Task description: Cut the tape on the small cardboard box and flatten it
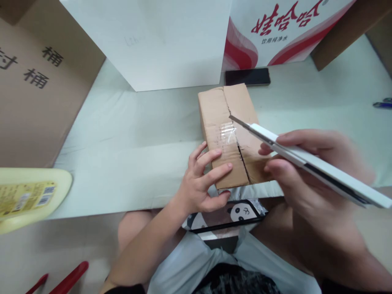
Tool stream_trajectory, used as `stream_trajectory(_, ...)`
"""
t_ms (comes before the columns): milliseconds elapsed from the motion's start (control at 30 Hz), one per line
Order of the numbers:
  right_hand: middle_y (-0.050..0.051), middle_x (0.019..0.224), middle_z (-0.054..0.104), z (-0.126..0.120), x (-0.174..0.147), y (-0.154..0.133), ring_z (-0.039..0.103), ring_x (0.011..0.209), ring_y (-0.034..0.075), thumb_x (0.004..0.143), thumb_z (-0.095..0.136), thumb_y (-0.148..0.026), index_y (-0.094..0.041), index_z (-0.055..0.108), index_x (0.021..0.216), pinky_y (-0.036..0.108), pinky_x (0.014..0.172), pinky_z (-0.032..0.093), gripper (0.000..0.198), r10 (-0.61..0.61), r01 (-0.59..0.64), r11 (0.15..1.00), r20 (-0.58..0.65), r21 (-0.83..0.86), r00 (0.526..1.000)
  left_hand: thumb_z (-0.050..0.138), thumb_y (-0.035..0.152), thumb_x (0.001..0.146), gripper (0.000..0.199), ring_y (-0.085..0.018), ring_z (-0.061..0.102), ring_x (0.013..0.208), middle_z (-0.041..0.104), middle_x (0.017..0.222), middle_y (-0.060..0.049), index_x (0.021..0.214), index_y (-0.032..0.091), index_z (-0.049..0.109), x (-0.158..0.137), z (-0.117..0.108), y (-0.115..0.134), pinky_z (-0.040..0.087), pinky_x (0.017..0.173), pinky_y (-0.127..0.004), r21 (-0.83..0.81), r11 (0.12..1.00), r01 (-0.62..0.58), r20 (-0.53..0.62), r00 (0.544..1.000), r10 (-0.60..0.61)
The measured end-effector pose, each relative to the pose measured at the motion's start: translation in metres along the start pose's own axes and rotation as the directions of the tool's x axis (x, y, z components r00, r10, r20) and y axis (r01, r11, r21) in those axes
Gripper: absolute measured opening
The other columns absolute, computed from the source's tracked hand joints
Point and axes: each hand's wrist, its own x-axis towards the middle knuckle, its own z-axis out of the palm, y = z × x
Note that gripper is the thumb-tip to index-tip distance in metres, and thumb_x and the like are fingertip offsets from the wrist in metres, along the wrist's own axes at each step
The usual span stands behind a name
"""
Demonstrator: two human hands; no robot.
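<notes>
1. A pale green, cloth-covered surface (128,163) spreads ahead.
2. Right hand (312,200): grip clamped around a slim, white, metal-bladed cutter (321,168), blade pointing far-left.
3. Left hand (202,183): fingers apart on the brown cardboard box (245,141) near the surface's near edge, probably steadying it.

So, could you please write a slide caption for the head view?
Left hand on a taped cardboard box, right hand holding a white utility knife.
</notes>
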Motion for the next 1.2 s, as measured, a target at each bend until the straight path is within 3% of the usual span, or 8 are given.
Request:
stream_trajectory(133,-0.003,0.074,0.062,0.010,0.000,0.006,0.058,0.059,0.012,0.090,0.073,-0.041,-0.025,0.060,0.093,0.028,0.050,0.043,0.021,0.018,-0.017,0.999,-0.028,0.049,0.999,0.058,0.041,0.092,0.049,-0.029,0.054,0.136,0.056,0.140,-0.014,0.138,0.022,0.052,-0.001,0.001,0.000,0.039,0.124,-0.057,-0.008,1.000,0.000,-0.005,1.000,0.000)
stream_trajectory(233,0.000,0.085,0.070,0.017,0.001,0.010,0.066,0.068,0.016,0.096,0.063,-0.046,-0.028,0.064,0.108,0.032,0.058,0.052,0.022,0.052,-0.055,0.988,0.026,0.144,0.998,0.060,0.039,0.090,0.052,-0.028,0.055,0.134,0.056,0.140,-0.014,0.139,0.023,0.051,-0.002,0.002,-0.001,0.039,0.125,-0.056,-0.008,1.000,-0.004,-0.002,1.000,0.004)
stream_trajectory(333,0.003,0.097,0.076,0.019,0.004,0.007,0.071,0.075,0.018,0.098,0.060,-0.045,-0.028,0.067,0.114,0.035,0.067,0.058,0.025,0.025,-0.027,0.999,0.061,0.036,0.998,0.061,0.042,0.089,0.055,-0.029,0.056,0.133,0.058,0.140,-0.012,0.141,0.027,0.049,-0.003,0.002,-0.002,0.039,0.123,-0.057,0.002,1.000,0.017,0.012,1.000,-0.017)
stream_trajectory(500,0.000,0.077,0.072,0.020,0.006,0.006,0.068,0.066,0.016,0.095,0.061,-0.042,-0.027,0.068,0.098,0.030,0.059,0.052,0.017,-0.033,0.037,0.992,0.035,-0.121,0.999,0.060,0.044,0.087,0.058,-0.029,0.056,0.133,0.059,0.140,-0.009,0.142,0.033,0.047,-0.005,0.002,-0.003,0.040,0.122,-0.057,0.019,0.999,0.046,0.030,0.998,-0.047)
stream_trajectory(700,0.001,0.084,0.075,0.020,0.007,0.008,0.071,0.070,0.017,0.094,0.062,-0.040,-0.027,0.069,0.112,0.031,0.063,0.054,0.023,-0.015,0.025,0.989,0.070,-0.147,0.997,0.057,0.045,0.091,0.051,-0.026,0.056,0.134,0.057,0.139,-0.011,0.139,0.028,0.049,-0.004,0.003,-0.003,0.040,0.124,-0.055,0.023,1.000,0.014,0.017,1.000,-0.015)
stream_trajectory(1200,0.001,0.080,0.075,0.019,0.016,0.002,0.066,0.060,0.015,0.093,0.061,-0.038,-0.025,0.073,0.109,0.028,0.056,0.050,0.024,-0.024,0.053,0.971,0.128,-0.233,0.992,0.060,0.042,0.090,0.053,-0.029,0.054,0.135,0.056,0.142,-0.011,0.140,0.028,0.051,-0.005,0.004,-0.003,0.039,0.123,-0.058,-0.016,0.999,0.031,0.009,0.999,-0.031)
